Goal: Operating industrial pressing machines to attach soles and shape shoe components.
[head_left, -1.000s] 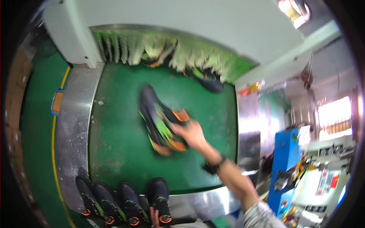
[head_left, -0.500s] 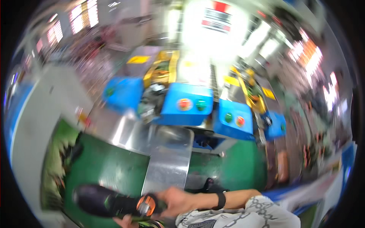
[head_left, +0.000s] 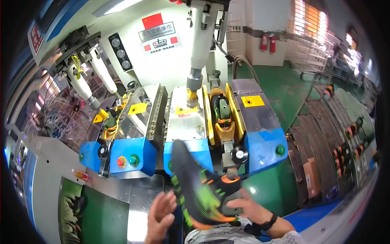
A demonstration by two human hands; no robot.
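A black shoe with green and orange trim (head_left: 191,189) is held up in front of me, toe pointing up and away and its sole edge to the left. My right hand (head_left: 247,206) grips it at the heel and collar end. My left hand (head_left: 159,215) stands apart from the shoe at its left, fingers open and nothing in it. Beyond the held shoe is a press machine. Another dark shoe (head_left: 222,110) sits in its right station between yellow side plates (head_left: 239,116). A further shoe (head_left: 111,123) sits in the left station.
Blue control boxes (head_left: 132,158) with red and green buttons front the machine. White press cylinders (head_left: 201,36) hang above. At the right, a rack (head_left: 321,142) carries several shoes. Two fire extinguishers (head_left: 264,42) hang on the far wall. More shoes lie in a side opening (head_left: 77,207) at the left.
My view has swung and come closer to the machine. The shoe went from low left to the middle, toe now up. My left hand has come off it; my right hand still holds it.
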